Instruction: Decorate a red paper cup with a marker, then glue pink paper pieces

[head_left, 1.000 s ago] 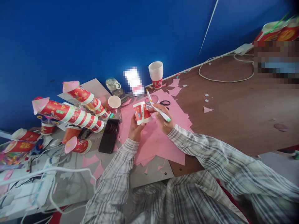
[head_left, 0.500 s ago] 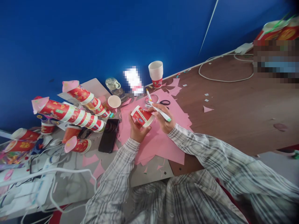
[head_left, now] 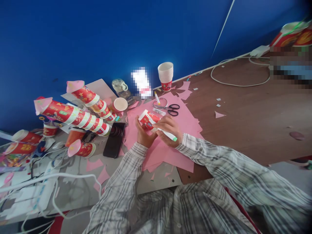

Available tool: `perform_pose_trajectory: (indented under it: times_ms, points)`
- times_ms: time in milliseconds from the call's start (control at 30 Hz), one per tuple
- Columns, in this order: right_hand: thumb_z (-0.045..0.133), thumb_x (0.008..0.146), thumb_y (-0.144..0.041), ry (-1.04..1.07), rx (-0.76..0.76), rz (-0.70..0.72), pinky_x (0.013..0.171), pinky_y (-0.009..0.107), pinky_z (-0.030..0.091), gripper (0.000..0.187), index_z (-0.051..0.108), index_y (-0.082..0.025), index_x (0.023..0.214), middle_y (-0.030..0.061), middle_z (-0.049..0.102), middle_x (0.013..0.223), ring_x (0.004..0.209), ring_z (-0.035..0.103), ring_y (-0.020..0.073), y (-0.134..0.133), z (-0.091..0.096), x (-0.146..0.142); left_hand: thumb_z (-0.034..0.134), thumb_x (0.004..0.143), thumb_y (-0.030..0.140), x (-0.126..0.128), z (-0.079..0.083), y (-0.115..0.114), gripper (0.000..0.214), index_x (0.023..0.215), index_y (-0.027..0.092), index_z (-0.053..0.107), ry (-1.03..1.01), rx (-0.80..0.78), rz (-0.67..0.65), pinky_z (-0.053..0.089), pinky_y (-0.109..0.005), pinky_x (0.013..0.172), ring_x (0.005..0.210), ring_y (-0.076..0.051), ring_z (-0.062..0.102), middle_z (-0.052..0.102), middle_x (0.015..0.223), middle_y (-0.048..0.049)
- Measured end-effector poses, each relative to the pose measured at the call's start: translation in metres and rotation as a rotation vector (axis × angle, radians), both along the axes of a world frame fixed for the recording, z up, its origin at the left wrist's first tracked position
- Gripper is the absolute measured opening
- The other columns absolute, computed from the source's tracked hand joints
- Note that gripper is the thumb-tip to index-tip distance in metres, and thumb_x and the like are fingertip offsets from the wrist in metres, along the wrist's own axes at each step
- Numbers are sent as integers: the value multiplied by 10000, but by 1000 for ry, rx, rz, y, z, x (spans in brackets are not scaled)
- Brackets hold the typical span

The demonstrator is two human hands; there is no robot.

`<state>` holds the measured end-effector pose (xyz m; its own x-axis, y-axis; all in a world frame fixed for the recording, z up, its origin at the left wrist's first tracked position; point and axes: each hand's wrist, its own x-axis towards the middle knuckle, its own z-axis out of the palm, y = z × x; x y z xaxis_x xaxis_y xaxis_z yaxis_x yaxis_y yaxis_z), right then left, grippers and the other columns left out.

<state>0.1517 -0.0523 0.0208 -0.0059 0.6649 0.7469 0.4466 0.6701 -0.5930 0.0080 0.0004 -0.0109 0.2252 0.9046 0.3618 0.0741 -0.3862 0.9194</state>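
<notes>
Pink paper [head_left: 163, 156] lies on the counter [head_left: 246, 126] by a blue wall [head_left: 97, 39]. Over the paper, the left hand [head_left: 145, 138] curls its fingers around a tilted cup [head_left: 147, 119]; the right hand [head_left: 172, 126] pinches a marker [head_left: 167, 134] beside it.

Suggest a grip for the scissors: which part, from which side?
Probably the black handles, from the right. The scissors lie on the pink paper, loops pointing right, blades left, so this approach should avoid the blades and white tube. The right hand, holding the marker, is close by.
</notes>
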Motion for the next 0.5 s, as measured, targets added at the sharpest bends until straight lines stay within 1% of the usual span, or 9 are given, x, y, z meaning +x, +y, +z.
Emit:
perform_pose_trajectory:
  times_ms: [100, 133, 267, 400, 500]
  points:
    - [516, 752, -231, -52, 13, -12, 799, 461, 453, 397, 509, -367, 1124, 26, 613, 877, 812, 581, 233, 0, -1, 0, 801, 451, 260, 0, -2, 0, 1094, 1302, 222, 115, -7, 9, -8, 489, -405, 805, 958, -255, 567, 411, 1253, -197]
    - [516, 752, -227, -57, 19, -18, 799, 454, 449, 399, 508, -360, 1128, 28, 612, 875, 811, 580, 231, 0, 0, 0, 801, 452, 257, 0, -2, 0, 1097, 1303, 223, 111, -4, 5, -9, 489, -403, 805, 957, -255, 567, 411, 1252, -197]
    - [516, 760, -217, -76, 38, -35, 784, 431, 440, 393, 509, -325, 1138, 37, 610, 874, 796, 579, 226, 0, 1, 0, 787, 482, 244, 0, -2, -1, 1092, 1310, 216, 76, 35, 3, -1, 489, -408, 810, 939, -249, 574, 493, 1164, -181]
    - [503, 776, -204, -129, 80, -59, 777, 407, 425, 349, 517, -255, 1121, 48, 605, 876, 802, 576, 208, 0, 1, -1, 765, 517, 280, 0, 0, -2, 1044, 1303, 229, 78, 75, 39, -4, 502, -414, 799, 970, -246, 565, 437, 1229, -187]
    - [495, 784, -201, -164, 99, -84, 780, 387, 416, 311, 525, -217, 1093, 50, 603, 871, 792, 566, 189, 0, 1, -1, 750, 540, 306, 0, 1, -2, 1028, 1301, 227, 63, 94, 44, -10, 508, -418, 800, 970, -238, 567, 439, 1224, -186]
